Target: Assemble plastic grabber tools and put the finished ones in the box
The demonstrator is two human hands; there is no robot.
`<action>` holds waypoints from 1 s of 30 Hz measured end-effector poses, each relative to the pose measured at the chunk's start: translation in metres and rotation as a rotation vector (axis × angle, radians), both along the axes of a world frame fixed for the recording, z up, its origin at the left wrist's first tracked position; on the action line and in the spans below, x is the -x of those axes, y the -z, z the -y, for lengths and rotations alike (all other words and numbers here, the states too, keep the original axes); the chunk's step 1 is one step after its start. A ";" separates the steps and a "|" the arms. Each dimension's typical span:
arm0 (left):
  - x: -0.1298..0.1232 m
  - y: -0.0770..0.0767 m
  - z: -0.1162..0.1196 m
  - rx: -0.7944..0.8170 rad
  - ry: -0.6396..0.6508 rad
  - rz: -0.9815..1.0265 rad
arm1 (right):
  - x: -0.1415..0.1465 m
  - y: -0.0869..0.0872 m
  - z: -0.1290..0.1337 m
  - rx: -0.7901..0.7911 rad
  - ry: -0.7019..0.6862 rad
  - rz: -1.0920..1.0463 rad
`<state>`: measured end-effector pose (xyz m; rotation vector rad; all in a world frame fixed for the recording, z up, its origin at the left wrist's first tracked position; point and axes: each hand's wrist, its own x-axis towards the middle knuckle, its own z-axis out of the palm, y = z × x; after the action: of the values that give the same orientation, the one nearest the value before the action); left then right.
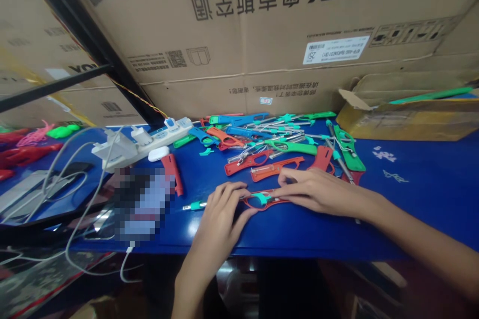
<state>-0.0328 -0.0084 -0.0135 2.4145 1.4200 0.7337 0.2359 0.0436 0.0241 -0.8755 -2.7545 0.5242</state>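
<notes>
A red lighter shell half lies on the blue table, with a teal trigger piece seated at its ring-shaped opening. My left hand grips the shell's left end and the metal tube there, thumb below and fingers above. Past those fingers, the tube's teal collar and tip stick out to the left. My right hand presses its fingertips on the right part of the shell, beside the trigger; its palm hides the shell's far end. Just behind lies an orange shell half.
Behind my hands is a pile of coloured shells and metal tubes. At the left are a power strip, a blurred-out phone, cables and a red shell. An open cardboard box stands at the back right.
</notes>
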 end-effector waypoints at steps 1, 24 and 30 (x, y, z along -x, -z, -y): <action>0.000 0.000 0.000 0.000 -0.001 0.000 | 0.000 0.000 0.000 0.009 0.002 -0.003; 0.005 0.003 0.004 -0.106 -0.159 0.087 | -0.042 -0.010 -0.028 -0.223 0.370 -0.090; 0.005 0.005 0.001 -0.115 -0.204 0.077 | -0.038 -0.014 -0.023 -0.087 0.222 -0.036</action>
<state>-0.0382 -0.0091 -0.0183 2.3177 1.6514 0.9690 0.2739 0.0669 0.0386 -1.1207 -2.5828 0.3729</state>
